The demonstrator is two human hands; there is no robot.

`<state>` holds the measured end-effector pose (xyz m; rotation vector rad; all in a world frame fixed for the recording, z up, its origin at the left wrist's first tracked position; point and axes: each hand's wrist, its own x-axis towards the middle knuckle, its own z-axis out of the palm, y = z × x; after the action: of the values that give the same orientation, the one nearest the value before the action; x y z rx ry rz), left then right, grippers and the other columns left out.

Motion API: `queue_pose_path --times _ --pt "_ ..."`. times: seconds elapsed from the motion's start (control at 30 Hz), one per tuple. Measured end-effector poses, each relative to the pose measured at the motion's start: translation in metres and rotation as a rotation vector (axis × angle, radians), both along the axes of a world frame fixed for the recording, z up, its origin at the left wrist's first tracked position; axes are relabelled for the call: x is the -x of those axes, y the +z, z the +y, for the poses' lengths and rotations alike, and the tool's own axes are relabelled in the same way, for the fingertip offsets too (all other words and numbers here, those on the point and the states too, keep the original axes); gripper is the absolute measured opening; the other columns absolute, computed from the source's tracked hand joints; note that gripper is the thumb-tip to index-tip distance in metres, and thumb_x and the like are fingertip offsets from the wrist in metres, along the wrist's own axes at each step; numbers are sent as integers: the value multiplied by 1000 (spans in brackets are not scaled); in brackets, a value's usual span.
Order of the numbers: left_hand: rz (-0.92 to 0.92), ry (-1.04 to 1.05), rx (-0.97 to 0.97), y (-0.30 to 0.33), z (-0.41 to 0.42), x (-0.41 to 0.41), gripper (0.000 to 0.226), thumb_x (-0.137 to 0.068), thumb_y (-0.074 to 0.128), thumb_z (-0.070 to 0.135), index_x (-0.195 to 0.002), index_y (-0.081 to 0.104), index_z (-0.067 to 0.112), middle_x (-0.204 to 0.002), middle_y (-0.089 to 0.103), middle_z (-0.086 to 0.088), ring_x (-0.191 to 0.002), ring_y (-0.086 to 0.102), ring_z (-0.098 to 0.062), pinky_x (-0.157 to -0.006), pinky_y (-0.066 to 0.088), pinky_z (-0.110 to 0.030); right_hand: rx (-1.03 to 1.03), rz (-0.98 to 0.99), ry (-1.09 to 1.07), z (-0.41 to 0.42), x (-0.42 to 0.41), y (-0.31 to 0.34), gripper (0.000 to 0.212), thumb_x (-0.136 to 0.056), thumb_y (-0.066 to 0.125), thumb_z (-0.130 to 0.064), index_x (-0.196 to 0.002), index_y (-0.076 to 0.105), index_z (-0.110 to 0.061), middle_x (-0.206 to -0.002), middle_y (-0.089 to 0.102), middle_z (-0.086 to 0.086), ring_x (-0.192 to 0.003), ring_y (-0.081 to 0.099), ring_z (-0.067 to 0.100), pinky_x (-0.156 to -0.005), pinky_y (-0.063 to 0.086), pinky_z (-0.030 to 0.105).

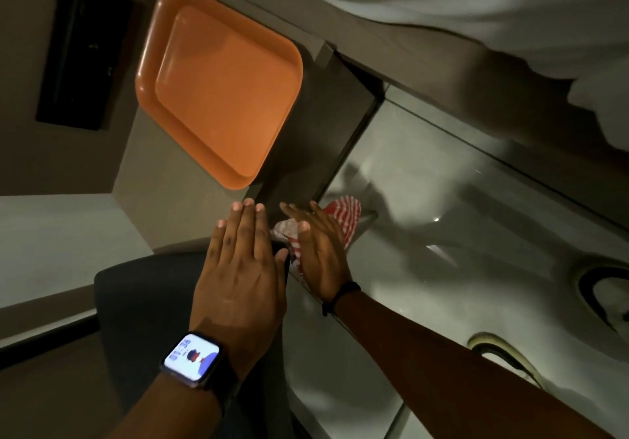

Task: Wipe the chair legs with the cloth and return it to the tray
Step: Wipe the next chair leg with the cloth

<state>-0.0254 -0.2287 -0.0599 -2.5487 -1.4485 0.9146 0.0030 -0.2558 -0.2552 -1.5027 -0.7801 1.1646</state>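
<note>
The view is strongly tilted. An empty orange tray [221, 98] lies on a brown surface at the upper left. My left hand [238, 268], with a lit watch on its wrist, rests flat with fingers straight on the edge of the dark chair seat [143, 302]; its thumb hooks over that edge. Just to its right, my right hand [320, 251] presses a red-and-white striped cloth [347, 214] against something below the seat edge. The hands and cloth hide the chair leg.
The brown surface [306, 115] under the tray ends in an edge near my fingertips. A glossy pale tiled floor [442, 234] spreads to the right. White bedding [442, 3] fills the top right. A dark curved object [606, 289] and a cable [503, 353] lie on the floor.
</note>
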Motion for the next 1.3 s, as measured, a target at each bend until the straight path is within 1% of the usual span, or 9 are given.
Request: queue_pose_path --times 0.13,0.27,0.5,0.67,0.87,0.93,1.03,1.13,1.3 --pt "-45 -12 -37 -6 0 5 70 -105 6 50 -160 11 9 -169 15 -13 -156 -1 -20 -126 -3 -36 74 81 -32 6 -5 -63 42 -116 40 -12 -136 77 -17 -145 69 -10 -132 44 -25 -131 20 14" --pt "-74 1 -54 -10 0 6 72 -104 7 53 -160 16 9 -169 20 -12 -156 3 -17 -127 4 -38 284 322 -198 3 -22 -113 50 -106 36 -34 -106 80 -10 -112 81 12 -109 73 30 -105 54 39" --pt "-71 -11 -28 -8 -1 6 71 -104 8 50 -160 14 7 -169 18 -14 -157 2 -19 -127 2 -39 514 988 -546 5 -20 -167 74 -104 45 -60 -119 80 4 -115 80 35 -107 79 54 -96 66 65" --pt "-69 -12 7 -3 0 1 70 -105 9 48 -160 9 6 -169 14 -16 -156 -1 -20 -127 0 -38 424 788 -560 -17 -23 -63 85 -108 43 -76 -135 71 0 -111 80 11 -92 73 31 -80 65 46" --pt "-96 -41 -10 -7 3 4 70 -104 11 49 -160 13 7 -168 16 -15 -155 0 -18 -124 -12 -28 78 521 -456 -4 23 50 45 -117 41 -42 -138 70 -16 -144 72 2 -143 62 22 -129 43 45" --pt "-111 -53 -39 -10 5 5 69 -104 15 47 -158 21 4 -165 25 -18 -153 7 -18 -122 -15 -22 76 281 -517 4 31 35 48 -116 31 -50 -142 67 -34 -158 62 2 -157 47 22 -138 27 46" --pt "-159 -66 -56 -18 6 10 69 -104 18 46 -155 29 0 -161 34 -22 -154 15 -23 -125 -7 -25 138 476 -703 18 19 -17 42 -107 36 -48 -133 66 -64 -156 64 7 -152 53 28 -135 32 44" --pt "-223 -87 -82 -25 7 15 66 -103 24 42 -153 33 -1 -159 37 -22 -154 14 -21 -126 -3 -26 348 608 -802 31 29 -157 58 -98 45 -57 -133 75 -23 -137 75 19 -121 73 49 -101 61 70" --pt "-277 -73 -89 -33 8 22 67 -103 22 45 -155 31 4 -165 29 -16 -156 4 -13 -127 -1 -31 545 612 -543 27 -9 -179 37 -115 49 -32 -126 77 -11 -117 82 10 -106 79 39 -88 69 37"
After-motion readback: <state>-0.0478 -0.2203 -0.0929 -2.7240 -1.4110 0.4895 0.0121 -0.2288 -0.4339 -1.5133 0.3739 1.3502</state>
